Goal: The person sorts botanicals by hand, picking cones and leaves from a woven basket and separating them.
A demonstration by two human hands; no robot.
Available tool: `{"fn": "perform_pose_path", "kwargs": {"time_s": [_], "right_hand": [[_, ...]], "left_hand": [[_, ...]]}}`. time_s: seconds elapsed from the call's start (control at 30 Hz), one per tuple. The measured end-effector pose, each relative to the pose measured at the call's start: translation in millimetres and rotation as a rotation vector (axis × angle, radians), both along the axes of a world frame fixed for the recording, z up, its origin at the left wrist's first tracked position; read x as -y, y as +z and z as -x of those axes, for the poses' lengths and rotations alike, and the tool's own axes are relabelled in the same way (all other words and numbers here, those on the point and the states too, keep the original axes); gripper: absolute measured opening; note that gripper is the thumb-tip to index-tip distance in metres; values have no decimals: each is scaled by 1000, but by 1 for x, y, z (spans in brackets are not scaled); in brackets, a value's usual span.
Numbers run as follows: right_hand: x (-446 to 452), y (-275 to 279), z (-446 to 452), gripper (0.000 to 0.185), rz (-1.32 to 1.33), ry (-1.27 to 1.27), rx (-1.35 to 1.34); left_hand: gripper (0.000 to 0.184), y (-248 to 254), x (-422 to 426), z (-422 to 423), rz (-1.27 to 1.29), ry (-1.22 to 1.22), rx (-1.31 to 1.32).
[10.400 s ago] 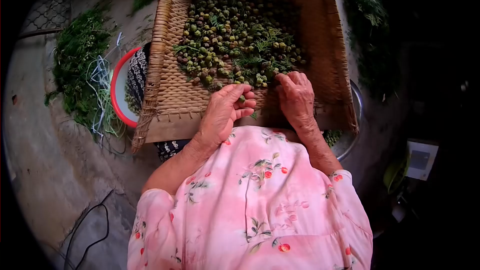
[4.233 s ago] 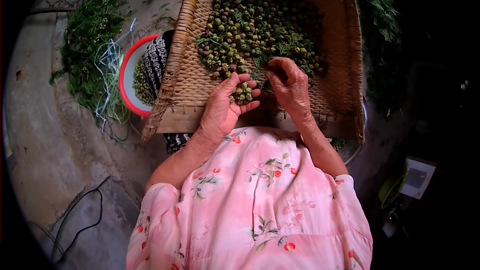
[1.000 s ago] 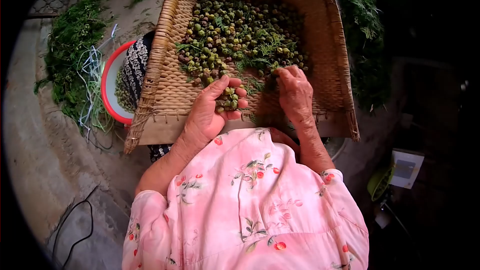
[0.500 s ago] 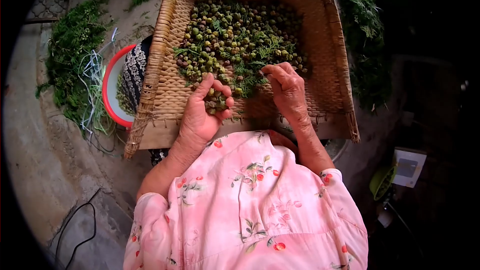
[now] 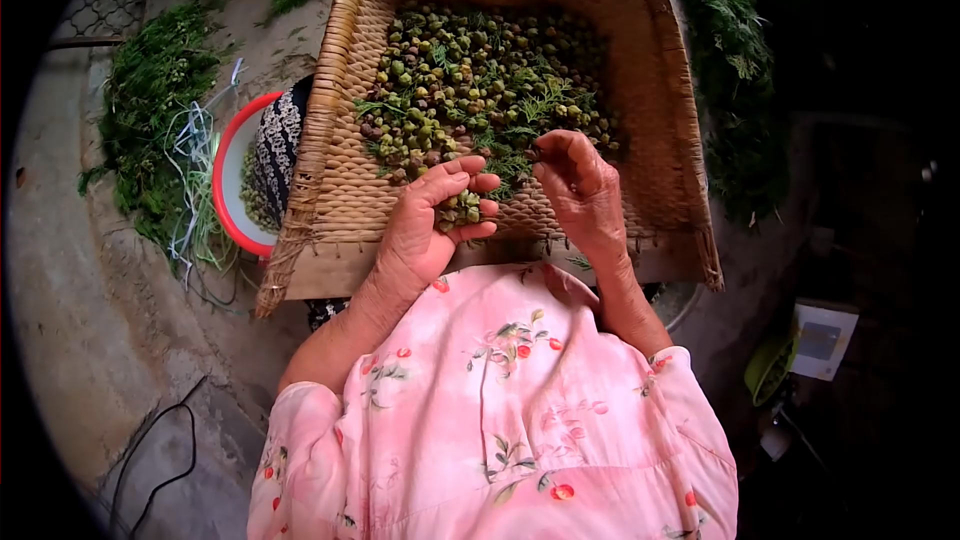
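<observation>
A woven winnowing basket (image 5: 335, 90) lies across my lap with its open side toward me. Spread over its bottom are many small green and brownish cones (image 5: 470, 70), mixed with green conifer sprigs (image 5: 545, 105). My left hand (image 5: 415, 225) is cupped, palm up, over the near part of the basket, its fingers curled around a handful of green cones (image 5: 461, 210). Just to its right, my right hand (image 5: 588, 188) hovers by the near edge of the pile. Its thumb and fingers are bent together; whatever is between the fingertips is too small to make out.
Left of the basket stands a red-rimmed basin (image 5: 222, 175) with cones inside, partly covered by dark patterned cloth (image 5: 275, 145). Cut greenery (image 5: 160, 90) and plastic strings (image 5: 195, 180) lie beyond it. More greenery (image 5: 735, 80) is at right, near a green container (image 5: 768, 365). A black cable (image 5: 190, 430) crosses the floor.
My left hand has shifted right with its handful, and its fingers have loosened somewhat. My right hand has moved slightly right and turned, its fingers still bent. The view has shifted slightly.
</observation>
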State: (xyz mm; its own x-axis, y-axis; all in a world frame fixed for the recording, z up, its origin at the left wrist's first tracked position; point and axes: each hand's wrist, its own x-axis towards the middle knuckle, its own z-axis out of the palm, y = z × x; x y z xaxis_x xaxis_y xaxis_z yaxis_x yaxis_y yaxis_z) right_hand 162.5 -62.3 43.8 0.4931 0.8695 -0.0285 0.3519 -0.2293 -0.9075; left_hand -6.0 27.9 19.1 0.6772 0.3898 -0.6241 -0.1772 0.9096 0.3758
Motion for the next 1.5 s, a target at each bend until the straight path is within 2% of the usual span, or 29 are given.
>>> {"fn": "perform_pose_path", "kwargs": {"time_s": [0.1,0.13,0.23,0.27,0.3,0.37,0.4,0.47,0.63,0.7,0.77,0.83,0.87,0.9,1.0,1.1,1.17,1.37,1.5], "right_hand": [[0,5,8,21,-21,141,-73],[-3,13,12,22,-70,207,-14],[-4,9,12,20,-102,112,-92],[-2,-1,3,23,-108,106,32],[-1,-3,-1,18,-65,51,135],[4,-14,-6,14,56,103,342],[4,-16,-5,14,56,100,344],[5,-20,2,18,167,192,518],[6,-28,3,23,172,160,579],[8,-26,-1,23,36,26,378],[12,-11,0,27,50,-4,327],[13,11,8,33,12,85,32],[14,16,12,36,-51,130,-255],[15,19,10,36,-17,156,-251],[19,4,-11,28,-48,36,510],[28,-5,-31,27,217,-41,776],[32,-10,-34,28,285,-12,729],[28,-22,-18,25,182,66,595],[29,-18,-18,25,195,91,615]], "left_hand": [[27,12,0,-6,-14,-23,-56],[27,13,1,-7,-19,-24,-60],[27,4,1,-6,4,-21,-31],[25,-3,0,-4,44,-2,36],[25,-6,-1,-2,40,-4,40],[23,-7,-2,1,90,54,47],[23,-9,-3,1,103,66,49],[23,-9,-2,3,101,75,53],[24,-4,-1,2,67,72,-12],[23,-3,1,0,48,44,3],[25,2,3,-3,-26,20,-28],[29,0,5,-4,-35,-13,-6],[29,2,6,-6,-11,-7,-2],[30,4,6,-9,7,-1,7],[32,-2,6,-5,99,-27,46],[32,-16,7,0,173,-45,115],[31,-13,7,-1,164,-34,143],[28,-12,7,-3,179,-41,229],[25,-10,5,-4,203,-24,217]]}}
